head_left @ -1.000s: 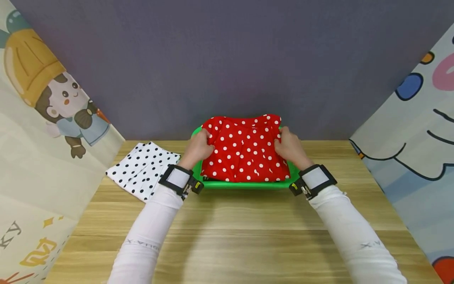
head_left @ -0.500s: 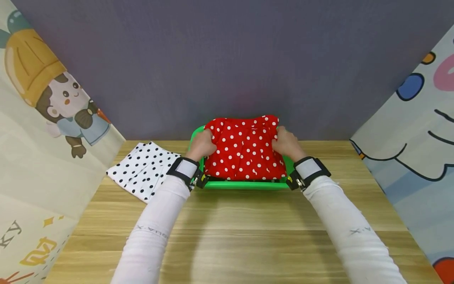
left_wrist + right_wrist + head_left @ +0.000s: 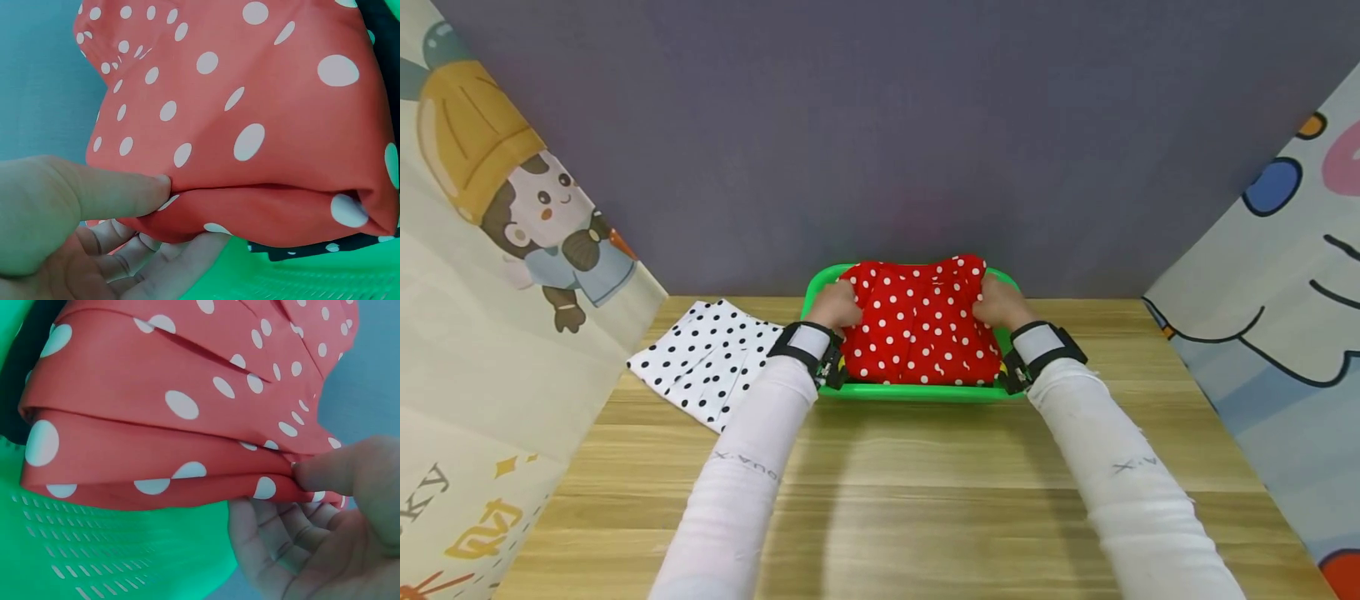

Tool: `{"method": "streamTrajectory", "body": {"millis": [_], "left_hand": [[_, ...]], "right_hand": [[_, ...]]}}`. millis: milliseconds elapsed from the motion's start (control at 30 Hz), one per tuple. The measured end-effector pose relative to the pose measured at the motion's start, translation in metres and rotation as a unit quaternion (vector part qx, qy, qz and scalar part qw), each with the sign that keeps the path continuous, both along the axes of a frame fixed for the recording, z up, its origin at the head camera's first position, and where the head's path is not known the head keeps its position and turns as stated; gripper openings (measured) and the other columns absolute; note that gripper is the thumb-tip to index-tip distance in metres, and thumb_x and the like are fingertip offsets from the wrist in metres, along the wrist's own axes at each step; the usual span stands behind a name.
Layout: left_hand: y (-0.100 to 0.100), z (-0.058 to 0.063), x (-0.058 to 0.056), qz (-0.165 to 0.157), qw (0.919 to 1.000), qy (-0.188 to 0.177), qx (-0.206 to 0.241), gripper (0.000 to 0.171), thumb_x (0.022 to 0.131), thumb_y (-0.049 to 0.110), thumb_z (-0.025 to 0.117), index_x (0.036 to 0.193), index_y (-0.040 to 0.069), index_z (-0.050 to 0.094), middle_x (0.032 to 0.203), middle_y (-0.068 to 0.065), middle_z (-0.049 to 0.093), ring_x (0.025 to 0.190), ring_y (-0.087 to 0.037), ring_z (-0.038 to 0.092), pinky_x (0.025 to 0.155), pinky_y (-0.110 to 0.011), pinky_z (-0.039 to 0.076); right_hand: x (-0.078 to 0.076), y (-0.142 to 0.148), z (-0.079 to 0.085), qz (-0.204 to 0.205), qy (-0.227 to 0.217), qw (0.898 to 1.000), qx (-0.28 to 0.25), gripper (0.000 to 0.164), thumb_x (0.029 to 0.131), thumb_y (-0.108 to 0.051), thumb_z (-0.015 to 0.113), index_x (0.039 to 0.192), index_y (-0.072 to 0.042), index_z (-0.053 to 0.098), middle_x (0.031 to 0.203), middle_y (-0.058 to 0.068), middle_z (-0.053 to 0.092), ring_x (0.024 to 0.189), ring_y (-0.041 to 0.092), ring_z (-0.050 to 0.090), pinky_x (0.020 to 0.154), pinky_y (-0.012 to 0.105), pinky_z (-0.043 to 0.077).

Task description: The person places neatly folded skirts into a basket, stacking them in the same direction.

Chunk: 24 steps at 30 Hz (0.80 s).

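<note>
A dark grey wall (image 3: 880, 125) behind a wood-grain tabletop (image 3: 925, 483) — cartoon-printed walls (image 3: 490, 350) on either side.

Bright overall, with soft shadows on the table (image 3: 917, 500); wrist views look paler.

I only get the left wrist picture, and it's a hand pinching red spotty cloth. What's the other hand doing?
Observer: The right hand pinches the opposite side of the red cloth, thumb on top and fingers underneath.
Operator: Ooh! Is there more cloth that I can't see?
Observer: Yes, in the head view a white cloth with black dots lies on the table, to the left of the green basket.
Operator: And what's on the person's arms?
Observer: White sleeves, one on each arm.
</note>
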<state>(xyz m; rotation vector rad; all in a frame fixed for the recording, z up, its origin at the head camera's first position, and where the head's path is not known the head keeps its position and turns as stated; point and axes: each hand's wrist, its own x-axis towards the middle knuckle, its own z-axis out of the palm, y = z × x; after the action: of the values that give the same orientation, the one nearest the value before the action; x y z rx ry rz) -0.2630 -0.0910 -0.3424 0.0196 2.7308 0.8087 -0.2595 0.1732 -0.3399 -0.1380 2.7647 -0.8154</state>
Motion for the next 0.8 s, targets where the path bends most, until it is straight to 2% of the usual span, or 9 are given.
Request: {"method": "streamTrajectory", "body": {"millis": [267, 400, 533, 633, 733, 767, 800], "left_hand": [[0.003, -0.008, -0.008, 0.008, 0.9988, -0.041, -0.024, 0.039, 0.082, 0.006, 0.060, 0.117, -0.003, 0.046, 0.101, -0.017, 0.052, 0.079, -0.027, 0.061, 0.050, -0.028, 0.053], [0.003, -0.009, -0.009, 0.013, 0.9984, -0.047, -0.029, 0.038, 0.082, 0.006, 0.061, 0.116, -0.002, 0.047, 0.101, -0.016, 0.052, 0.078, -0.027, 0.061, 0.050, -0.028, 0.053], [0.004, -0.009, -0.010, 0.013, 0.9981, -0.053, -0.030, 0.035, 0.082, 0.006, 0.060, 0.114, -0.001, 0.048, 0.101, -0.016, 0.052, 0.078, -0.027, 0.060, 0.051, -0.028, 0.053], [0.005, -0.011, -0.012, 0.010, 0.9976, -0.059, -0.034, 0.034, 0.082, 0.005, 0.059, 0.113, -0.001, 0.048, 0.101, -0.016, 0.052, 0.075, -0.026, 0.058, 0.050, -0.028, 0.052], [0.006, -0.013, -0.014, 0.002, 0.9970, -0.064, -0.044, 0.035, 0.082, 0.005, 0.059, 0.115, -0.001, 0.048, 0.102, -0.017, 0.052, 0.068, -0.024, 0.056, 0.049, -0.027, 0.051], [0.006, -0.014, -0.014, -0.001, 0.9967, -0.065, -0.048, 0.036, 0.082, 0.004, 0.058, 0.116, -0.001, 0.047, 0.103, -0.016, 0.052, 0.065, -0.023, 0.056, 0.048, -0.027, 0.051], [0.006, -0.015, -0.015, -0.005, 0.9964, -0.066, -0.053, 0.037, 0.082, 0.004, 0.058, 0.117, -0.001, 0.047, 0.103, -0.016, 0.052, 0.063, -0.023, 0.055, 0.048, -0.026, 0.050]], "right_hand": [[-0.004, -0.003, -0.007, -0.003, -0.031, 0.999, 0.004, 0.056, 0.088, -0.007, 0.048, 0.136, 0.008, 0.023, 0.124, 0.028, 0.045, 0.097, 0.035, 0.053, 0.070, 0.036, 0.054], [-0.005, -0.007, -0.009, -0.004, -0.036, 0.999, 0.013, 0.055, 0.088, -0.008, 0.048, 0.135, 0.008, 0.024, 0.122, 0.027, 0.046, 0.093, 0.033, 0.055, 0.067, 0.034, 0.053], [-0.005, -0.009, -0.011, 0.002, -0.038, 0.999, 0.019, 0.050, 0.089, -0.010, 0.048, 0.131, 0.009, 0.029, 0.113, 0.026, 0.050, 0.084, 0.029, 0.055, 0.059, 0.029, 0.051], [-0.007, -0.010, -0.014, 0.005, -0.048, 0.999, 0.021, 0.046, 0.089, -0.010, 0.047, 0.129, 0.008, 0.032, 0.112, 0.024, 0.051, 0.080, 0.026, 0.056, 0.060, 0.030, 0.053], [-0.013, -0.009, -0.021, 0.010, -0.063, 0.998, 0.022, 0.045, 0.089, -0.012, 0.046, 0.129, 0.006, 0.032, 0.116, 0.023, 0.049, 0.079, 0.027, 0.058, 0.063, 0.034, 0.055], [-0.021, -0.003, -0.032, 0.019, -0.058, 0.998, 0.013, 0.045, 0.089, -0.014, 0.048, 0.127, 0.006, 0.034, 0.114, 0.022, 0.050, 0.077, 0.025, 0.058, 0.061, 0.034, 0.055], [-0.023, -0.002, -0.035, 0.020, -0.062, 0.998, 0.010, 0.046, 0.088, -0.015, 0.048, 0.127, 0.006, 0.034, 0.114, 0.022, 0.049, 0.079, 0.026, 0.058, 0.061, 0.035, 0.055]]}}
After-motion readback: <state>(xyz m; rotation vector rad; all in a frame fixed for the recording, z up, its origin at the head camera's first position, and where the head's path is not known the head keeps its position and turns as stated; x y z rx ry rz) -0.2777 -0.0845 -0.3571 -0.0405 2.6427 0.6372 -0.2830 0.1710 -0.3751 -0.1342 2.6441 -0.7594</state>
